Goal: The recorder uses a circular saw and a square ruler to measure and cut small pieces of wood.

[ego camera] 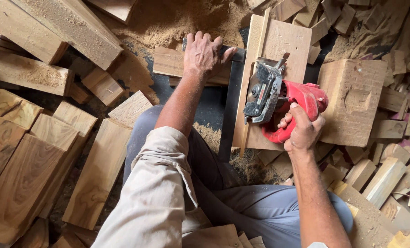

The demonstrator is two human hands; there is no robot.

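The red circular saw (285, 108) is gripped by the right hand (302, 131) on the board (283, 43), while the dark straightedge (231, 105) is pinned flat by the left hand (204, 54) — fingers spread — apparently as a guide.

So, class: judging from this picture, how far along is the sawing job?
Done: cut boards stacked left, offcuts right, sawdust around. In hand: right hand grips the red circular saw on a plank; left hand steadies the black square. Left: uncut beams.
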